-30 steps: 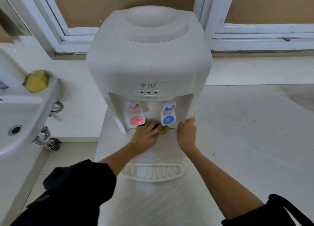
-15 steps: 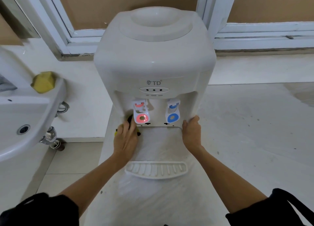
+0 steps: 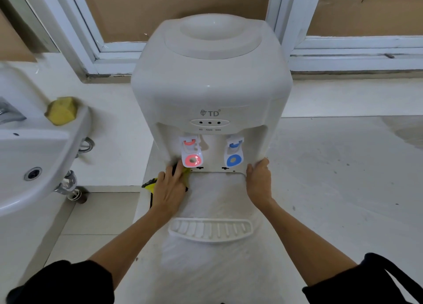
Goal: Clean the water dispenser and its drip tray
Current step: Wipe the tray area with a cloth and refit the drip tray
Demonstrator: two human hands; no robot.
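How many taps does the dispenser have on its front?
2: the red tap sits on the viewer's left, above the left hand; the blue tap on the right, beside the right hand. None appears hidden.

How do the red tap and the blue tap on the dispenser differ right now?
The red tap sits on the dispenser's left, the blue tap on its right. The left hand works a yellow cloth beside the red tap; nothing touches the blue one. Both share the same white lever shape.
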